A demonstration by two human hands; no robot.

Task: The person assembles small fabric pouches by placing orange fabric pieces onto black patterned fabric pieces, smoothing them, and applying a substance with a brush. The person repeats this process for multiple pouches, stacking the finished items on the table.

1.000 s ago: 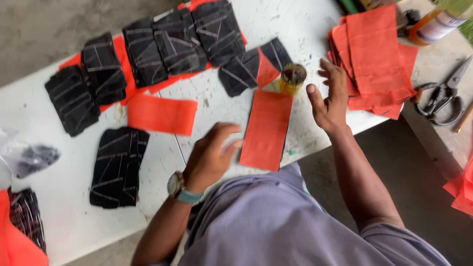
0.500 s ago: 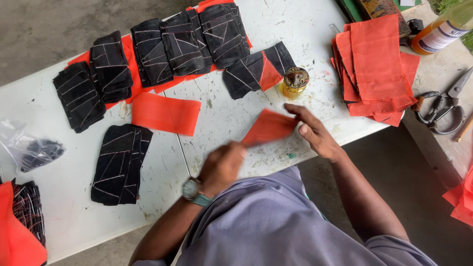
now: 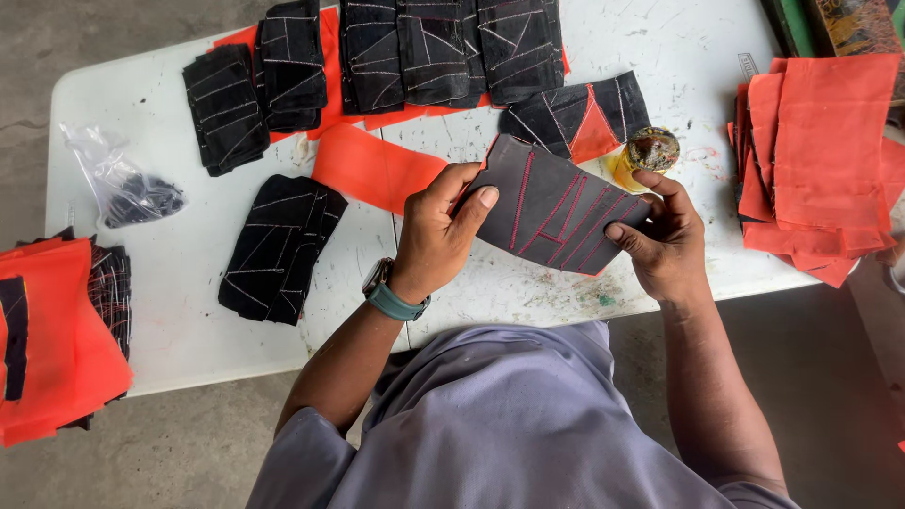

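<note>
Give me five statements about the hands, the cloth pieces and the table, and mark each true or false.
1. Both hands hold one dark stitched piece: left hand, right hand, dark piece. True.
2. The stitching on that piece is white. False: it is red.
3. A watch sits on the left wrist. True.
4. The stack of orange cloth lies on the floor. False: it lies on the white table, to the right.
5. A small jar stands on the table just beyond the right hand. True.
</note>
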